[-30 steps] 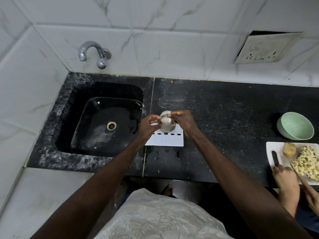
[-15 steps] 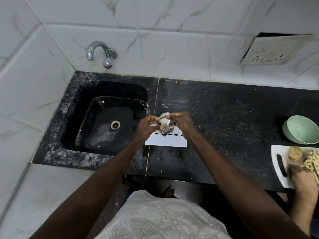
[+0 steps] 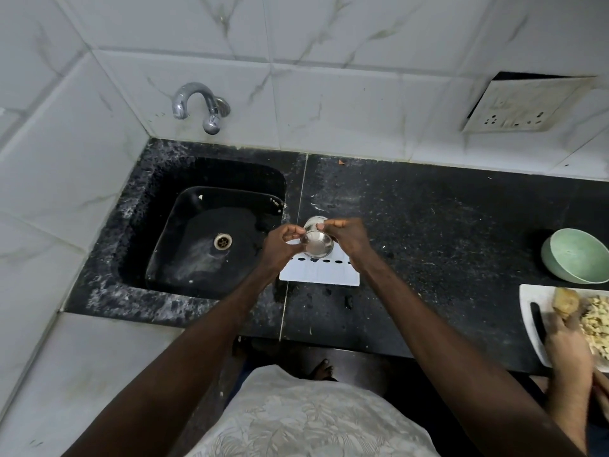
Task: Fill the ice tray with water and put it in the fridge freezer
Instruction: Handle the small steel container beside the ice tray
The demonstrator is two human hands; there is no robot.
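Observation:
A white ice tray [image 3: 319,272] lies flat on the black counter just right of the sink, its far row of cells showing dark. Above its far edge I hold a small steel cup [image 3: 317,244], tipped toward the tray. My left hand [image 3: 280,247] pinches the cup's left rim and my right hand [image 3: 349,240] grips its right side. Whether water flows from the cup is too small to tell. A second steel rim [image 3: 313,222] shows just behind the cup.
The black sink [image 3: 184,258] with its drain [image 3: 222,241] sits left, a steel tap [image 3: 201,105] on the tiled wall above. At right are a green bowl [image 3: 576,255] and a white cutting board [image 3: 530,311] where another person's hand [image 3: 566,347] handles food.
The cup stays over the tray's far edge in both hands, tilting slightly. My view has shifted a little left. The other person's hand moved on the board.

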